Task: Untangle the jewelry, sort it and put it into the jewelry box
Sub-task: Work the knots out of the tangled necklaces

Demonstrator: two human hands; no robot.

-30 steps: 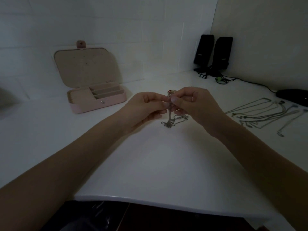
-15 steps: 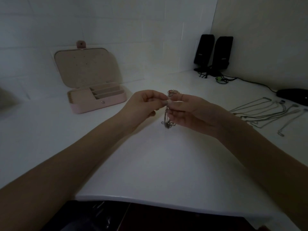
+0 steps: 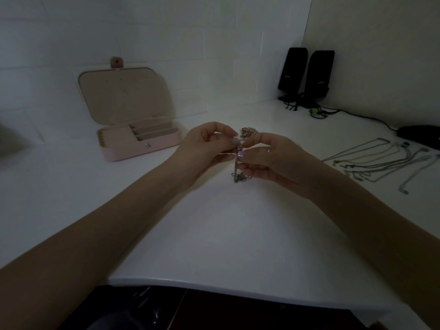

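While both hands' fingers (image 3: 234,140) pinch the tangled chains (image 3: 239,163), 2 speakers (image 3: 306,77) stand behind.

No readable text anywhere. The two black speakers (image 3: 307,77) each carry a small pale mark on the front, possibly a brand logo, but it's too dim and small to make out. Pink jewelry box (image 3: 140,148) shows no lettering

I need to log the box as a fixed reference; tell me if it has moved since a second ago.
No. The jewelry box sits open at the same spot below the wall, left of the speakers, as before.
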